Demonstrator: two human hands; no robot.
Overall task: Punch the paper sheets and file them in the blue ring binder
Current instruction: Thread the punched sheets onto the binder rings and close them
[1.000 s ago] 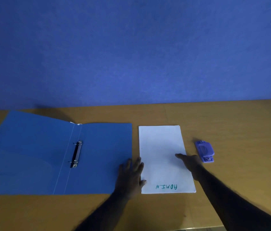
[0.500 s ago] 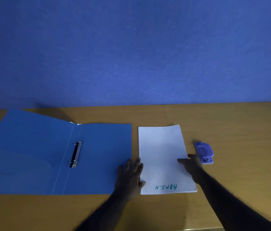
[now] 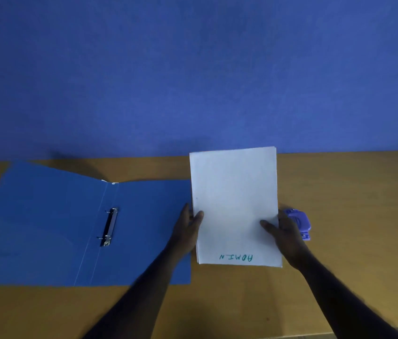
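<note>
Head view: left hand (image 3: pixel 187 230), right hand (image 3: pixel 284 232), thumbs seemingly atop paper sheets (image 3: pixel 234 196)

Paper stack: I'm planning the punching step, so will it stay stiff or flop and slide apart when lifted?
The stack is likely stiff enough: gripped at both side edges by the left hand and right hand, it looks flat, without sag. Its sheets probably slip easily: their edges show slightly fanned along the right side.

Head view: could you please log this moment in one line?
paper sheets: held up; left hand: grips left edge; right hand: grips right edge; blue binder: open; hole punch: on table
</note>
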